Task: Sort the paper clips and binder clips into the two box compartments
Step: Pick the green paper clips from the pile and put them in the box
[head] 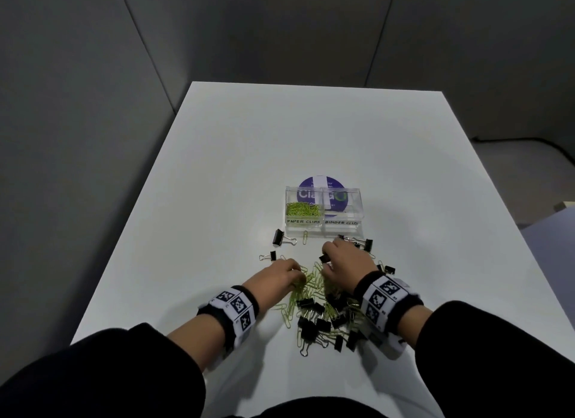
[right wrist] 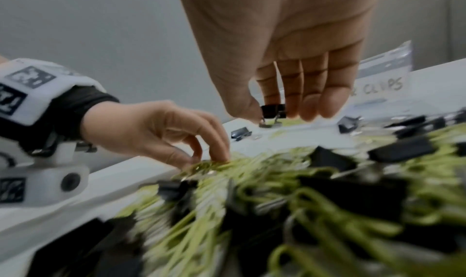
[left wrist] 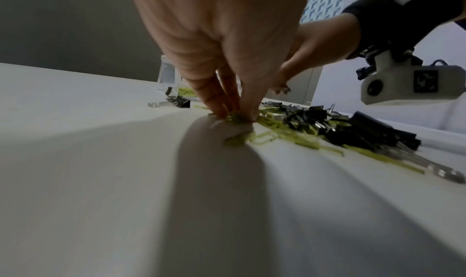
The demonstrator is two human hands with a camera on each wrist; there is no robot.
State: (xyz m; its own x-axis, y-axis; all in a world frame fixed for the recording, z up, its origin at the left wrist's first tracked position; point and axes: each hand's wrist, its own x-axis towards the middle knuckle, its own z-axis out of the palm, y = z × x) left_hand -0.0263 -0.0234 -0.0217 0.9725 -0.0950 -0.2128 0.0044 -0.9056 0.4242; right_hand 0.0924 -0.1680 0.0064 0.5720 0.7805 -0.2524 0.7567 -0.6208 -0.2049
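A mixed pile of green paper clips (head: 311,288) and black binder clips (head: 314,321) lies on the white table in front of me. My left hand (head: 297,273) (left wrist: 234,114) pinches a few green paper clips at the pile's left edge, fingertips down on the table. My right hand (head: 326,259) (right wrist: 272,110) pinches one small black binder clip (head: 323,258) (right wrist: 273,111) between thumb and forefinger, just above the pile. Behind stands the clear two-part box (head: 323,228). Its left part, marked PAPER CLIPS, holds green paper clips (head: 303,210). I see no clips in the right part (head: 342,223), marked BINDER CLIPS.
Stray binder clips lie around the pile at the left (head: 281,237) (head: 270,256) and right (head: 362,242) (head: 387,268). One paper clip (head: 305,237) lies by the box front. A purple round sticker (head: 320,182) shows under the box. The table (head: 280,137) stretches far behind it.
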